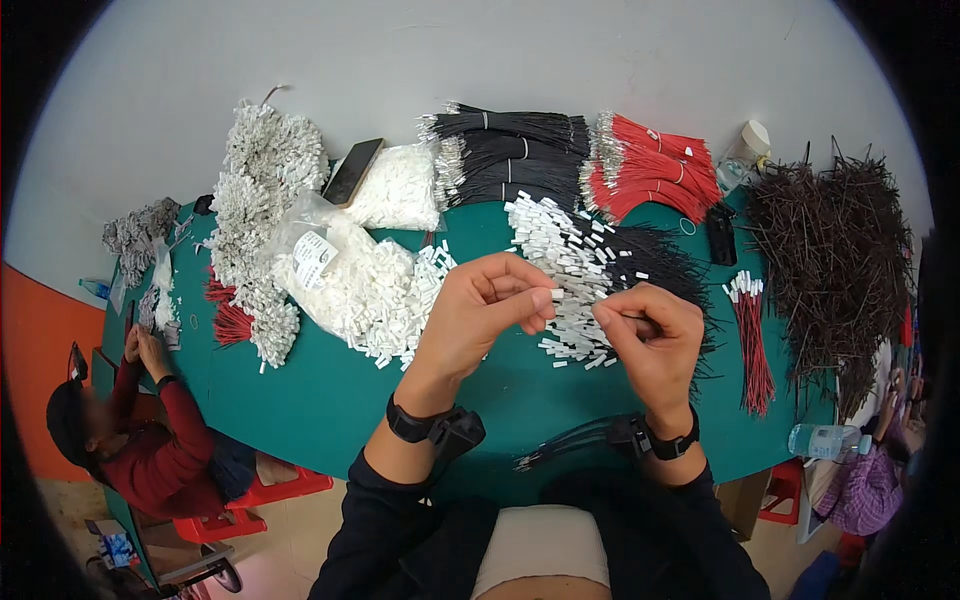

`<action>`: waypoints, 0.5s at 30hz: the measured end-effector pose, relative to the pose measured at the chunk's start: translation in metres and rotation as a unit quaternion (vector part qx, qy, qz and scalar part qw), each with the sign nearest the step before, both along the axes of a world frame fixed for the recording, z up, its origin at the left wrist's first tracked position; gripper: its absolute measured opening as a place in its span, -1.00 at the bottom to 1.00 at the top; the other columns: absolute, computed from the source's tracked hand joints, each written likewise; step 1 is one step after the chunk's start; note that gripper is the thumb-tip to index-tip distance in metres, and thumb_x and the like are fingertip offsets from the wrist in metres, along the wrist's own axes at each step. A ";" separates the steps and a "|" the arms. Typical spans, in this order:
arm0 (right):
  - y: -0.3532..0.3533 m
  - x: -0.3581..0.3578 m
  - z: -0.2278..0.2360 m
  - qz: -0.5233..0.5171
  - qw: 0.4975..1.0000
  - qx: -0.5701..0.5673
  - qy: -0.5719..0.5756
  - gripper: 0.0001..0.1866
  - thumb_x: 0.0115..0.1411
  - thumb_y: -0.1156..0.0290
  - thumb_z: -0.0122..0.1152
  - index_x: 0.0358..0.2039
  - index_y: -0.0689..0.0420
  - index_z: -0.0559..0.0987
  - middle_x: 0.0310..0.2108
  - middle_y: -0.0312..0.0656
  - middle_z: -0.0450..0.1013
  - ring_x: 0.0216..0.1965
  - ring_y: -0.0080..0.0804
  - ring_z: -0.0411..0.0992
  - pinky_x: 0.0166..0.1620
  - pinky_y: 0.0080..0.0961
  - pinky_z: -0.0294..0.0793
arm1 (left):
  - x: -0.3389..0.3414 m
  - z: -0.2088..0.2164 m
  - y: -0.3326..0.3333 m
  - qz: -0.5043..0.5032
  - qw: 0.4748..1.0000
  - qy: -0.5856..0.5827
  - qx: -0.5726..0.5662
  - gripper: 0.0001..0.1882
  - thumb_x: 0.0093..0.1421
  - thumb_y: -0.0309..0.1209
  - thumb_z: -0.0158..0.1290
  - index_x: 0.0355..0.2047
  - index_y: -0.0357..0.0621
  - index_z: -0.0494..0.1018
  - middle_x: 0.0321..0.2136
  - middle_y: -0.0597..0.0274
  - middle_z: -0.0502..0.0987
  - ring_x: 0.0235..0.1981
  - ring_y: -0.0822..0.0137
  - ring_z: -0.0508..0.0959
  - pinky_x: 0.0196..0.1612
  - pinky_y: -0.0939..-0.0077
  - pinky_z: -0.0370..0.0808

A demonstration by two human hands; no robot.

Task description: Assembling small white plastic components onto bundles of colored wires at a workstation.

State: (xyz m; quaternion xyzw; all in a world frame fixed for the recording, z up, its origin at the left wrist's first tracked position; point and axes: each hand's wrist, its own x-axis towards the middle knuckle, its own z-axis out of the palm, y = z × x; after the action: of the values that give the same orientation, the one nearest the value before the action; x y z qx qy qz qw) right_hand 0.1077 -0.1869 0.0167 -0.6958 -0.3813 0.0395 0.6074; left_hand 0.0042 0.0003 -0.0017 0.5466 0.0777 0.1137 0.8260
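Note:
Above the middle of the table, my left hand (pixel 490 305) pinches a small white plastic connector housing (pixel 557 295) between thumb and fingertips. Just to its right, my right hand (pixel 655 335) is closed with thumb and forefinger together; what it grips is too small to make out. Behind both hands lies a heap of black wires with white connector housings (pixel 560 255) on their ends. Loose white housings (pixel 400 300) spill from a clear plastic bag (pixel 312 262) left of my left hand. A few black wires (pixel 570 440) lie near the front edge, beside my right wrist.
Bundled black wires (pixel 530 150) and red wires (pixel 660 170) lie at the back. A phone (pixel 353 172) rests on a white bag (pixel 395 190). Dark wires (pixel 830 260) pile up right, near a bottle (pixel 828 441). A co-worker (pixel 150 440) sits left; another person (pixel 865 490) is right.

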 end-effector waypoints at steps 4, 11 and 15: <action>-0.001 0.001 -0.001 -0.004 1.000 0.002 -0.015 -0.92 0.04 0.64 0.40 -0.42 0.26 0.67 -0.58 -0.32 0.47 -0.62 -0.75 0.24 -0.56 -0.71 0.08 | 0.000 -0.001 -0.003 0.020 1.000 -0.018 -0.001 -0.87 0.22 -0.55 0.20 -0.23 -0.31 0.56 -0.38 0.14 0.65 -0.40 0.43 0.62 -0.29 0.58 0.56; -0.002 0.002 -0.002 -0.005 0.999 0.010 -0.045 -0.90 0.02 0.62 0.42 -0.41 0.22 0.69 -0.59 -0.35 0.47 -0.63 -0.71 0.21 -0.56 -0.69 0.08 | 0.000 -0.005 -0.003 0.028 0.999 -0.041 -0.002 -0.82 0.19 -0.62 0.22 -0.18 -0.35 0.58 -0.32 0.12 0.66 -0.31 0.42 0.64 -0.17 0.57 0.58; -0.002 0.003 -0.003 -0.009 0.999 0.012 -0.052 -0.91 0.03 0.61 0.42 -0.41 0.23 0.69 -0.59 -0.34 0.47 -0.63 -0.71 0.21 -0.56 -0.69 0.09 | 0.000 -0.002 -0.008 0.048 0.998 -0.048 0.002 -0.80 0.18 -0.63 0.22 -0.16 -0.35 0.59 -0.30 0.13 0.66 -0.28 0.43 0.64 -0.13 0.58 0.58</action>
State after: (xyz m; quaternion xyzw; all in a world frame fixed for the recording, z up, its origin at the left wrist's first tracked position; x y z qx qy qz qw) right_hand 0.1103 -0.1889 0.0141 -0.6929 -0.4065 -0.0069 0.5955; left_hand 0.0043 -0.0080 -0.0039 0.5375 0.0638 0.1793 0.8215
